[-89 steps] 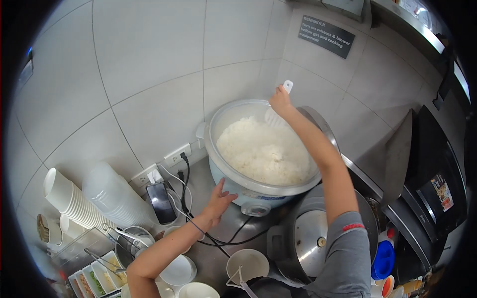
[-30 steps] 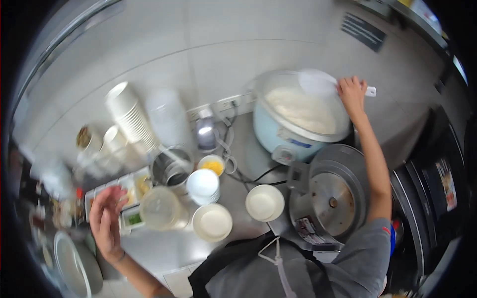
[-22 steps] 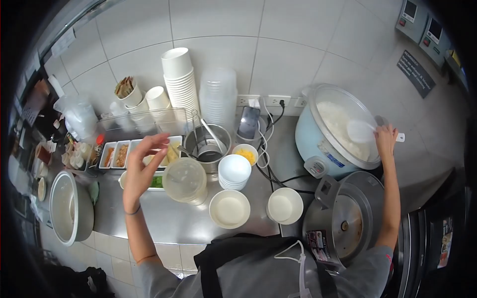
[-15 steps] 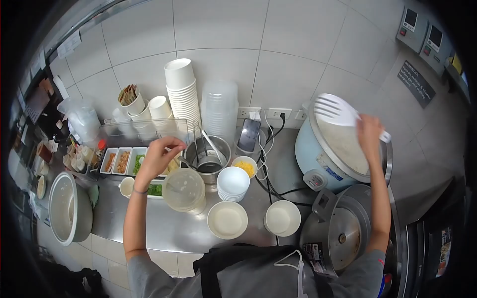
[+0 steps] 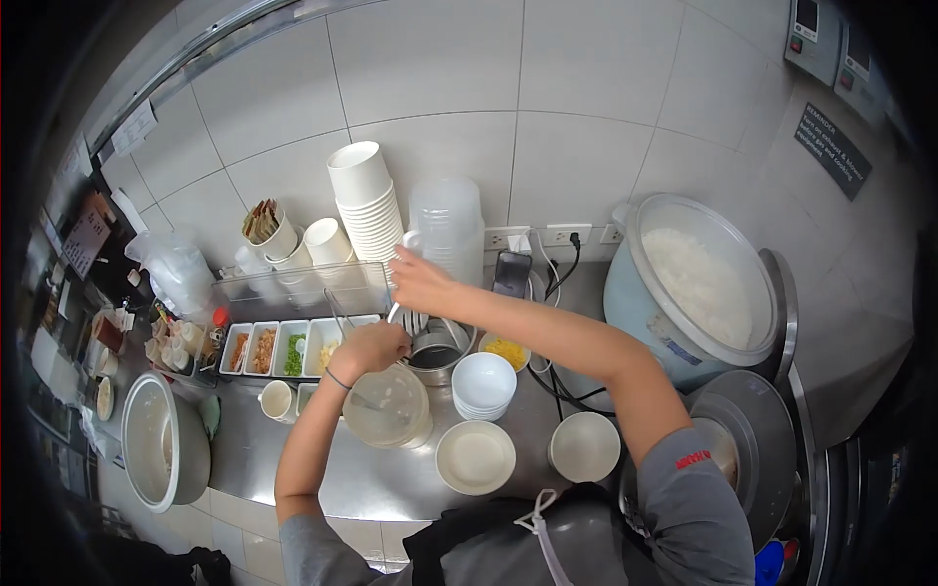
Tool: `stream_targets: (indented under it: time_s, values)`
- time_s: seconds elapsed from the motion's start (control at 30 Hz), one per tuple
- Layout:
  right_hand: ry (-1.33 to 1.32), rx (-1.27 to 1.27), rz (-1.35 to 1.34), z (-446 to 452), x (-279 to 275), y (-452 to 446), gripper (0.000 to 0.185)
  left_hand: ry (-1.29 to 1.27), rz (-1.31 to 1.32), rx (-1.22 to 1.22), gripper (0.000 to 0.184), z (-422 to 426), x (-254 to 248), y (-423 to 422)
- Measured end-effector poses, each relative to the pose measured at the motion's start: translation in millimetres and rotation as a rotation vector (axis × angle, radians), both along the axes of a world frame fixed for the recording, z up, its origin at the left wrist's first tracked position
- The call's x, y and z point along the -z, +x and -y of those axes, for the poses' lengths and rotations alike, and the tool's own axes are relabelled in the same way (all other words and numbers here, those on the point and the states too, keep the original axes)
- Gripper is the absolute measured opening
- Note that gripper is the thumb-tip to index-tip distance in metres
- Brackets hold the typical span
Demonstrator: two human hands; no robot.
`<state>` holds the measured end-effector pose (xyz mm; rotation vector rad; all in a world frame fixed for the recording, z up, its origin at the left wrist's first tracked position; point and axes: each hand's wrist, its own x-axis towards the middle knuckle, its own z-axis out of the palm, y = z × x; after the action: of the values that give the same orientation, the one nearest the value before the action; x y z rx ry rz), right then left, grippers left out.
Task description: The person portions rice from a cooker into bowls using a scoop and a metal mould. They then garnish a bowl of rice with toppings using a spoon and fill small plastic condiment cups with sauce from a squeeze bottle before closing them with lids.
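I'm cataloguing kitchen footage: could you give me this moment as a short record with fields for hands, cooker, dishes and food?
Right hand: grips a white slotted paddle, blade down at the metal pot
Left hand: beside the pot; grip cannot be made out
Rice cooker: uncovered, with white rice inside
Dishes: stacked white bowls near the pot
Food: row of white containers with chopped items, one green
Wall: phone beneath the outlets

Pot (image 5: 439,375), bowls (image 5: 476,459) on metal counter (image 5: 248,449)
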<state>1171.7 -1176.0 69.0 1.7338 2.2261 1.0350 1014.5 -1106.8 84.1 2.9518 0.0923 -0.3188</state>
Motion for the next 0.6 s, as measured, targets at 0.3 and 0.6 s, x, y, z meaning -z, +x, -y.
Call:
stream_targets:
  time_s: [0.3, 0.6]
  values:
    - [0.250, -0.131, -0.246, -26.7, 35.1, 9.9, 0.010, 0.103, -0.055, 0.115, 0.021, -11.0, 79.5, 47.7]
    - [-0.028, -0.011, -0.033, 22.3, 107.7, 46.9, 0.011, 0.128, -0.186, 0.054, 0.036, 1.7, 96.2, 76.3]
